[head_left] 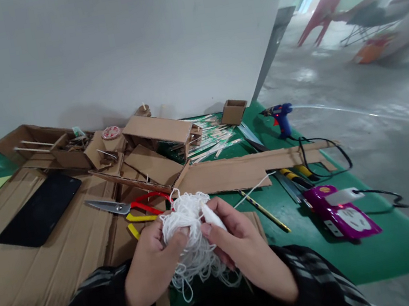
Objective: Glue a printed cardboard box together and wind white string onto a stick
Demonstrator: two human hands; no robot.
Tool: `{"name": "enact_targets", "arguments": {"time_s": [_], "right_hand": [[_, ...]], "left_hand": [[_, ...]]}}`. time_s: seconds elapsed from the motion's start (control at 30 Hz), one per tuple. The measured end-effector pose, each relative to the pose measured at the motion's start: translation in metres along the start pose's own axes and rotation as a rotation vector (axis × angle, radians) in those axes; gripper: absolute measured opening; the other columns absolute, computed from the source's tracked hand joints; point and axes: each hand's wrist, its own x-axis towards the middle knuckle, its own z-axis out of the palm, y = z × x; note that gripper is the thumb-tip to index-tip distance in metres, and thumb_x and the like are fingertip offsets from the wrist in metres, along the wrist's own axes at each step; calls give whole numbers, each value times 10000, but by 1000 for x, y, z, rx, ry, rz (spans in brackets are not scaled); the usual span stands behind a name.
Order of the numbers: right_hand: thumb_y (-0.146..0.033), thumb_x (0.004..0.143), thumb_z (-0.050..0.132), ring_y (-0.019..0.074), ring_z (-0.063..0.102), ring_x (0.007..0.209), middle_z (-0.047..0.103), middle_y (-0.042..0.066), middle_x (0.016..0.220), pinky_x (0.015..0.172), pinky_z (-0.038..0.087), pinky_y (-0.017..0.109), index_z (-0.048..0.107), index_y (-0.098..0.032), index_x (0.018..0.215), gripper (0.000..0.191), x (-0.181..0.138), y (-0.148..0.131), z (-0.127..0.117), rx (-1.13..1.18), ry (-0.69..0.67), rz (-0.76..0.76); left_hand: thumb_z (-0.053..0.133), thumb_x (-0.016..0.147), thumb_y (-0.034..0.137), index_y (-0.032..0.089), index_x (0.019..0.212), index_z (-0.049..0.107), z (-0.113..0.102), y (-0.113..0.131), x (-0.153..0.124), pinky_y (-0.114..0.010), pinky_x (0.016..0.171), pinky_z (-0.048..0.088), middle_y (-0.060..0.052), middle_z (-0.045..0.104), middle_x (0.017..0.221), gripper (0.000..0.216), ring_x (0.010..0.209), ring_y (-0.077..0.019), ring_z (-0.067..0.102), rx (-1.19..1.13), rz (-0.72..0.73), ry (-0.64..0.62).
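The left hand closes thumb and fingers on tangled white string before the body; the right hand pinches a smooth white bundle beside it (one strand trails rightward). Green tabletop shows between pencil and purple power strip, near the tabletop's right edge.

On a green table, a flat black panel lies on brown cardboard at left. At the back, wooden sticks lie scattered beside a small box. At right: a blue glue gun, a purple power strip.
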Motion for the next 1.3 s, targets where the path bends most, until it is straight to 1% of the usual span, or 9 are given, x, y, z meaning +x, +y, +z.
{"name": "enact_targets", "arguments": {"time_s": [0.1, 0.27, 0.4, 0.57, 0.63, 0.77, 0.87, 1.07, 1.3], "right_hand": [[-358, 855, 628, 38, 292, 410, 427, -100, 589, 398, 270, 178, 502, -217, 903, 196, 0, -6, -3, -22, 30, -7], [-252, 782, 703, 68, 393, 579, 496, -57, 696, 522, 358, 178, 548, -182, 891, 202, 0, -14, 1, -130, -5, -54], [-223, 796, 663, 75, 350, 576, 456, -57, 657, 507, 323, 187, 556, -164, 809, 123, 1, -15, 1, -234, -14, -87], [-258, 844, 608, 81, 325, 573, 420, -53, 638, 499, 302, 198, 518, -167, 732, 170, 1, -14, -3, -285, -17, -109], [-258, 848, 598, 83, 320, 578, 413, -52, 642, 505, 301, 200, 517, -167, 732, 168, 1, -14, -3, -298, -10, -119], [-257, 859, 581, 90, 327, 596, 424, -41, 664, 521, 309, 204, 528, -166, 748, 153, 1, -12, -2, -333, 20, -132], [-283, 878, 572, 88, 314, 579, 403, -45, 655, 507, 297, 207, 505, -178, 747, 180, 0, -11, -3, -317, 28, -115], [-293, 870, 577, 95, 318, 575, 400, -41, 642, 499, 291, 214, 507, -179, 733, 192, 0, -10, -4, -344, 64, -128], [-251, 850, 572, 88, 307, 549, 386, -54, 619, 480, 282, 211, 470, -192, 697, 194, -3, -12, -1, -346, 105, -166]], "left_hand": [[644, 761, 234, 154, 928, 678, 2, 2, -1, -229, 612, 479, -8, 688, 783, 187, 688, -160, 590, 18, 18, -24], [649, 690, 128, 175, 759, 626, 5, 2, 0, -196, 562, 430, 45, 588, 641, 87, 593, -113, 505, -53, 41, -101], [688, 693, 193, 173, 880, 651, 5, -2, 0, -232, 644, 475, 17, 653, 728, 192, 657, -139, 567, -196, -64, -139], [674, 742, 351, 160, 978, 615, 7, -3, -3, -306, 693, 498, -16, 658, 765, 309, 713, -198, 607, -188, -189, -21], [645, 757, 357, 159, 958, 606, 8, -1, -4, -303, 689, 480, -30, 635, 817, 284, 739, -201, 588, -97, -97, 41], [636, 764, 261, 177, 851, 614, 7, 2, -5, -272, 753, 442, -42, 538, 959, 123, 861, -197, 548, 140, 230, 216], [664, 761, 207, 189, 780, 603, 5, 2, -6, -243, 745, 432, -31, 532, 968, 67, 862, -182, 544, 185, 328, 222], [643, 803, 297, 201, 753, 549, 5, 3, -11, -212, 532, 417, 37, 518, 627, 143, 565, -130, 465, -6, 107, 50], [654, 756, 204, 198, 804, 566, 6, 6, -9, -208, 559, 439, 32, 587, 679, 100, 600, -126, 508, -38, 24, -23]]}}
